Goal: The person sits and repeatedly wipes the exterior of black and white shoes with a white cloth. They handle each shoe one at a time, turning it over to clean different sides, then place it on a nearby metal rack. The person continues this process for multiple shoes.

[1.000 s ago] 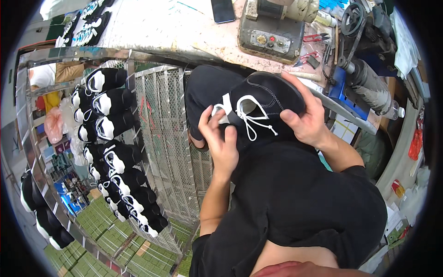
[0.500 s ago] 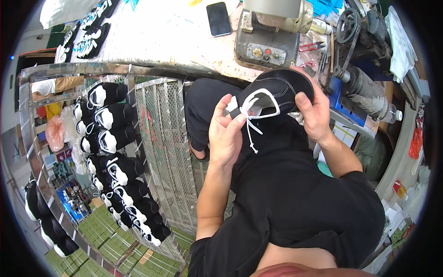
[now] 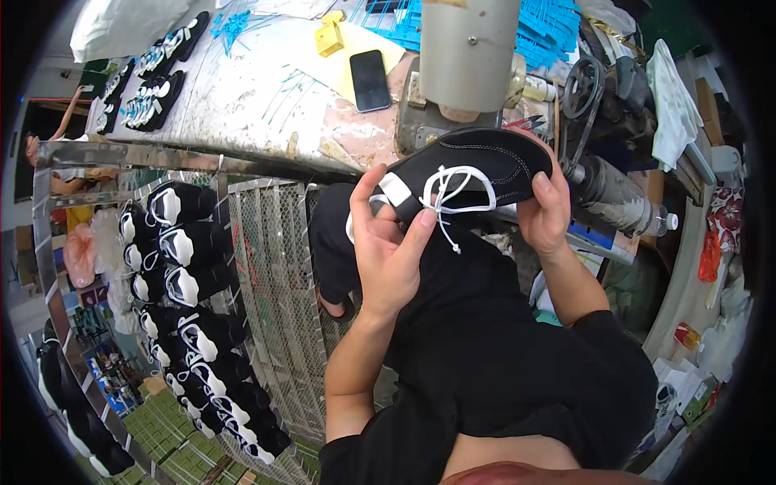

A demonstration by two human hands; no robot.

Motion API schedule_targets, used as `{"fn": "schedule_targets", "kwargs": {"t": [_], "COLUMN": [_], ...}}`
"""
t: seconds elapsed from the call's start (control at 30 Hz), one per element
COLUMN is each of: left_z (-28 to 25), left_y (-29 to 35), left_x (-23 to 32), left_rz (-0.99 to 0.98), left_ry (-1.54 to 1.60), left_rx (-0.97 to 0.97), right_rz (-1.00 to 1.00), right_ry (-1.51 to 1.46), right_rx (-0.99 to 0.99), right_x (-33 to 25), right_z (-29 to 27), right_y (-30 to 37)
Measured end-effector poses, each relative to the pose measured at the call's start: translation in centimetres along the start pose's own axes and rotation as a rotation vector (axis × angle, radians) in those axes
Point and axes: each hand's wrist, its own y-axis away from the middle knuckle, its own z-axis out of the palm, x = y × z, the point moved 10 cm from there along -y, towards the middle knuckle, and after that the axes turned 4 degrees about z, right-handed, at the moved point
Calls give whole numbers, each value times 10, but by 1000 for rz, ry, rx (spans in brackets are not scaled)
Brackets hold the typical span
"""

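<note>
A black shoe (image 3: 465, 153) with pale stitching is held up between my two hands, in front of the machine. Its white lace (image 3: 453, 190) is tied in a bow around the opening, and one knotted end hangs down. My left hand (image 3: 384, 259) closes on the shoe's left end, thumb by the lace knot and fingers around a white patch (image 3: 396, 190). Around the right end of the shoe, my right hand (image 3: 543, 212) is closed with its thumb in front; its fingers are partly hidden behind.
Beyond the shoe stands a grey machine (image 3: 465, 61) on the worn table (image 3: 250, 105). A phone (image 3: 370, 81), a yellow object (image 3: 329, 36) and blue strips (image 3: 550, 32) lie there. A metal rack (image 3: 275, 250) with several black-and-white shoes (image 3: 190, 246) is on my left.
Both hands have turned the shoe so that its side shows more and its opening less. The view has shifted, showing more of the table top.
</note>
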Motion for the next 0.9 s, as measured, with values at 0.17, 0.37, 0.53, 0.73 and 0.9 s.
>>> {"fn": "schedule_targets", "kwargs": {"t": [0.17, 0.37, 0.53, 0.73, 0.9], "left_z": [14, 20, 16, -25, -63], "left_y": [-11, -21, -20, 11, -9], "left_x": [18, 31, 37, 97, 70], "left_rz": [67, 117, 90, 402, 462], "left_ry": [-55, -81, -269, -814, -432], "left_rx": [-27, -42, -61, 67, -92], "right_rz": [-61, -136, -108, -38, 13], "right_ry": [-86, -114, -129, -101, -258], "right_rx": [38, 39, 79, 164, 185], "right_x": [-4, -6, -5, -6, -14], "right_z": [-2, -2, 0, -27, -24], "right_y": [-8, -17, -15, 0, -1]}}
